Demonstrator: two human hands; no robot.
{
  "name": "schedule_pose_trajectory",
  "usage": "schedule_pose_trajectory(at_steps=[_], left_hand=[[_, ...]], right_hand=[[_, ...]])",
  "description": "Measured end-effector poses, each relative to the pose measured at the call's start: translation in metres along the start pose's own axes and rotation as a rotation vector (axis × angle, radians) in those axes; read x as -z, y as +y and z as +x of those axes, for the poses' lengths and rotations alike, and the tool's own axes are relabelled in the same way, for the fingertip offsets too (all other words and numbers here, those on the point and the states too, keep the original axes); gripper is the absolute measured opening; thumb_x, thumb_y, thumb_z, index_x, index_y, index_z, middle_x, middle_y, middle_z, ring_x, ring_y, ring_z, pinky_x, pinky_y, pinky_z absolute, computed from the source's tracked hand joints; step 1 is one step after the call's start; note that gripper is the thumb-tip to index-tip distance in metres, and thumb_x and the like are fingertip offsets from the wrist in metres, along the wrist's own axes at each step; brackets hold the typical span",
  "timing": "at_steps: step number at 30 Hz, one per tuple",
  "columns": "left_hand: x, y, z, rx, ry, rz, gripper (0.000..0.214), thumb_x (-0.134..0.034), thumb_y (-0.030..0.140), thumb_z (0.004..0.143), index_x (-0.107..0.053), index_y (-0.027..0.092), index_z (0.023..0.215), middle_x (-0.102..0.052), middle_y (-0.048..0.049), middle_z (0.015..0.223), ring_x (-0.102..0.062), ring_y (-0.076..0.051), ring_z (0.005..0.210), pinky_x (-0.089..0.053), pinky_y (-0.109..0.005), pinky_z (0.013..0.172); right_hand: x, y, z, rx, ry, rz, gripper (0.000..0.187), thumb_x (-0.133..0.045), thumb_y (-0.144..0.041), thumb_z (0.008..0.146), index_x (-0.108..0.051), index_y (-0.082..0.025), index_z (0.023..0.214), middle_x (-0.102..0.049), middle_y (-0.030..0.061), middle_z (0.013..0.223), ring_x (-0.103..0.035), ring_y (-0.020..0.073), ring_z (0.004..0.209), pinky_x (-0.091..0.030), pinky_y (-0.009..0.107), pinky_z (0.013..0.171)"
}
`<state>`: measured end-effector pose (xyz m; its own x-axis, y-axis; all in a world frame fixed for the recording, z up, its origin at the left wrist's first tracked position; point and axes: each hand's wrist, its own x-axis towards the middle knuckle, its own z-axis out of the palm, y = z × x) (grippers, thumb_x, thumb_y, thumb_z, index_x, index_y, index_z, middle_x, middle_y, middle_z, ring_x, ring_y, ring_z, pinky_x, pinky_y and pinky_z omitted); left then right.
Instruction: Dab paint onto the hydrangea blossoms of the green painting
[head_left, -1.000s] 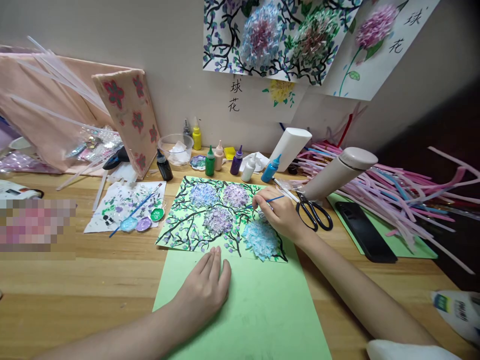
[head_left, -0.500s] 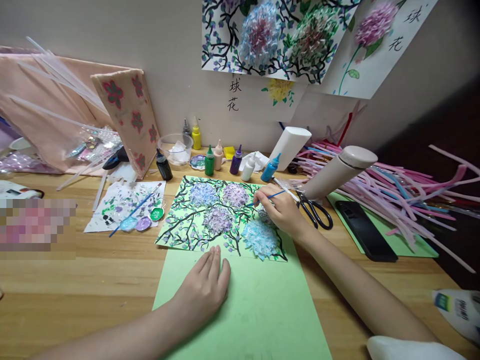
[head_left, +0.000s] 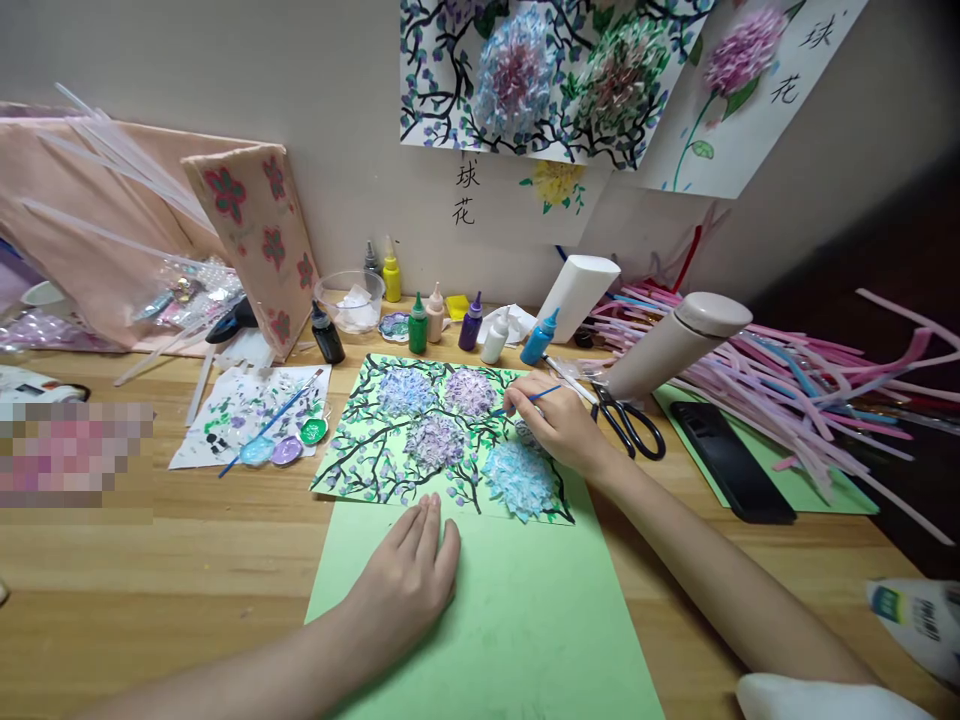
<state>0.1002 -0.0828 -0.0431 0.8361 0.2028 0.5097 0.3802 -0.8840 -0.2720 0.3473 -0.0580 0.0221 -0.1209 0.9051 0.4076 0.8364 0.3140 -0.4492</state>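
Note:
A flower picture with black branches, small leaves and several raised blue, purple and pink blossoms lies on a larger green sheet. My right hand is closed round a thin blue paintbrush, its tip low over the picture's upper right part, right of the pink-purple blossom. Whether the tip touches the paper I cannot tell. The palm hides part of a darker blossom. My left hand lies flat, fingers stretched out, at the picture's lower edge. Beneath the right wrist is a light-blue blossom.
Behind the picture stand paint bottles, among them a blue one and a black one. Scissors, a tumbler and a phone lie right. On the left, a second brush rests on paint-stained paper beside paint lids.
My right hand and the brush have shifted very slightly left and down over the picture. The left hand stays in place. The camera view has moved a little.

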Motion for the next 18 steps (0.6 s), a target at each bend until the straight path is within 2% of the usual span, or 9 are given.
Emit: schedule_pose_trajectory(at_steps=[18], left_hand=[[-0.0015,0.0021,-0.0027,0.006,0.001,-0.004,0.027,-0.039,0.006,0.072,-0.054,0.004,0.094,-0.064,-0.0243,0.098,-0.062,-0.028,0.094,-0.046,-0.038,0.083]], right_hand=[[0.0044,-0.0023,-0.0013,-0.017,0.022,0.038,0.03,-0.034,-0.027,0.093,-0.054,-0.019,0.071,-0.057,0.0031,0.07,-0.051,0.0167,0.072,-0.037,0.03,0.069]])
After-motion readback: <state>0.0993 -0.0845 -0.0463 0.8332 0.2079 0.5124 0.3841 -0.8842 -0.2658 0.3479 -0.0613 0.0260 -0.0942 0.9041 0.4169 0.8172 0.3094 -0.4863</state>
